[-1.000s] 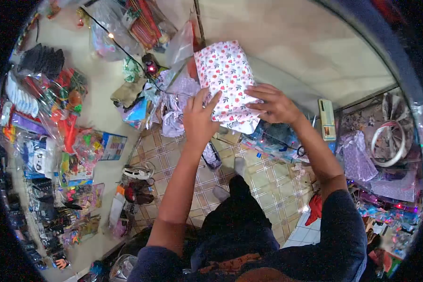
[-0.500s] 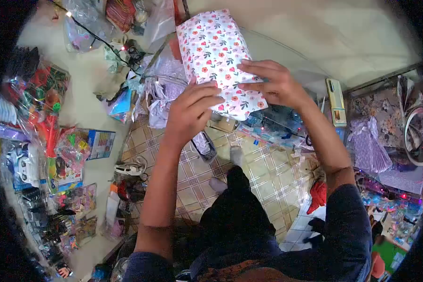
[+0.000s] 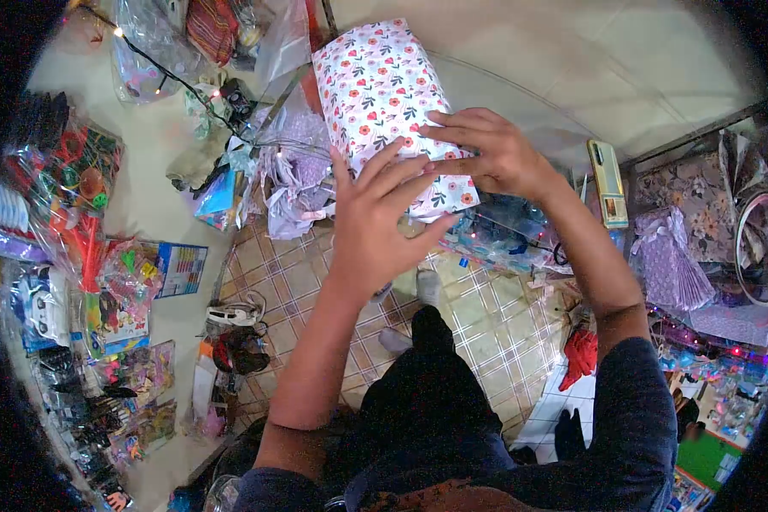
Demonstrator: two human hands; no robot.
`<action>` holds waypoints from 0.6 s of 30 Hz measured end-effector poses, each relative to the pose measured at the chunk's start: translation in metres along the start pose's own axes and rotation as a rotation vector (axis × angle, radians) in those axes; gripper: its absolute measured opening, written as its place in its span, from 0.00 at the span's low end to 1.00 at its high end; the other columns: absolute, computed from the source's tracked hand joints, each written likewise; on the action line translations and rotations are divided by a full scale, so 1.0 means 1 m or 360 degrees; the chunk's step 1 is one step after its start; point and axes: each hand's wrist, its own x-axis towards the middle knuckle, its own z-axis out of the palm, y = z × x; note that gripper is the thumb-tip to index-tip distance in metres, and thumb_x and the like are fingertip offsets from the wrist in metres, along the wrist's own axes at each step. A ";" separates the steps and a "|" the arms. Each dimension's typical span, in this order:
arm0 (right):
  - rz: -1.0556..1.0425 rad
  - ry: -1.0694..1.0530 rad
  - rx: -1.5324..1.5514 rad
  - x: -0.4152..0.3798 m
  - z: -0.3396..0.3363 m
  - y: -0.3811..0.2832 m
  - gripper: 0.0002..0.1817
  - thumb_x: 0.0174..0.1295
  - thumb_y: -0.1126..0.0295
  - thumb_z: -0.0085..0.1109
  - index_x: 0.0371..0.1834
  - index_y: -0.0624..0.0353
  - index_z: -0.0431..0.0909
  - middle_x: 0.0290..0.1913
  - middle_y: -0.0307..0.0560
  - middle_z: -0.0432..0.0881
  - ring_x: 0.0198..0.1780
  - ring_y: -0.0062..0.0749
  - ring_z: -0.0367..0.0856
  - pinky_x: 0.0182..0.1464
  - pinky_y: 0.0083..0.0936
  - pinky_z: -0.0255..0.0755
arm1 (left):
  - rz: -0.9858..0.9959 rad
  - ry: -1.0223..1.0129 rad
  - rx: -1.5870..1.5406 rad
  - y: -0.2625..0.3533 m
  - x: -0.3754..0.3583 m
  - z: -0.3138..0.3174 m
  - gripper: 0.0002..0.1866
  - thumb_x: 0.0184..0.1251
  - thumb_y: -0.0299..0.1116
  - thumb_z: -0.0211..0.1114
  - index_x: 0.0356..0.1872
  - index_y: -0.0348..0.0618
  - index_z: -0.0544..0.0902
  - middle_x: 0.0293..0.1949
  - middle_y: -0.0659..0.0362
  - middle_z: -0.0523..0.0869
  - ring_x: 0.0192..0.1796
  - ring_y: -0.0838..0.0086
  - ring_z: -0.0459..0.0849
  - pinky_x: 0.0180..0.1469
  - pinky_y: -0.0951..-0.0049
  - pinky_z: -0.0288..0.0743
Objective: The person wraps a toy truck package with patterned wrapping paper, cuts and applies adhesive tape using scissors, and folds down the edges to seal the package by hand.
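Observation:
A package in white paper with red flowers and dark leaves (image 3: 380, 81) lies at the top centre, on a glass-like surface. My left hand (image 3: 384, 205) is over its near left part, fingers spread, thumb pointing right past the near edge. On the right side of the package rests my right hand (image 3: 478, 149), its fingers extended and apart, reaching left over the paper. The fingertips of both hands come close together near the middle of the package. Neither hand is wrapped round anything.
Lilac ribbons and wrapping (image 3: 294, 171) lie left of the package. A yellow-framed phone (image 3: 607, 183) is at the right. Bagged toys (image 3: 90, 247) fill the left side, a cable of small lights (image 3: 166, 72) crosses the upper left, and red cloth (image 3: 579, 358) lies lower right.
My left hand has moved right and nearer, its fingers spreading wider over the paper. My right hand and the package have shifted slightly left.

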 end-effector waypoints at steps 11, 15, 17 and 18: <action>0.0031 0.0076 0.0019 -0.004 0.004 -0.001 0.18 0.45 0.76 0.65 0.43 0.51 0.87 0.65 0.47 0.79 0.67 0.46 0.75 0.63 0.43 0.71 | -0.0412 0.0233 0.0156 0.033 0.002 0.027 0.24 0.45 0.31 0.77 0.48 0.50 0.82 0.51 0.63 0.83 0.66 0.62 0.74 0.72 0.29 0.42; 0.0085 0.0115 0.0107 -0.005 0.006 0.000 0.22 0.47 0.76 0.65 0.49 0.49 0.86 0.66 0.45 0.78 0.67 0.45 0.75 0.63 0.44 0.70 | -0.0383 0.0286 0.0100 0.030 -0.001 0.027 0.22 0.43 0.26 0.76 0.45 0.49 0.83 0.50 0.62 0.83 0.64 0.62 0.76 0.73 0.34 0.45; 0.0103 0.0111 0.0144 -0.005 0.002 -0.003 0.23 0.48 0.76 0.65 0.51 0.48 0.86 0.66 0.45 0.78 0.68 0.44 0.74 0.64 0.45 0.69 | -0.0374 0.0309 0.0098 0.027 -0.001 0.027 0.18 0.45 0.24 0.74 0.41 0.51 0.85 0.51 0.64 0.84 0.64 0.63 0.77 0.72 0.38 0.50; 0.0147 0.0057 0.0205 -0.003 -0.004 -0.006 0.23 0.48 0.75 0.67 0.51 0.49 0.87 0.67 0.45 0.78 0.70 0.46 0.72 0.65 0.46 0.68 | -0.0376 0.0306 0.0098 0.026 0.000 0.027 0.18 0.45 0.24 0.74 0.41 0.51 0.85 0.51 0.64 0.84 0.64 0.63 0.77 0.72 0.38 0.50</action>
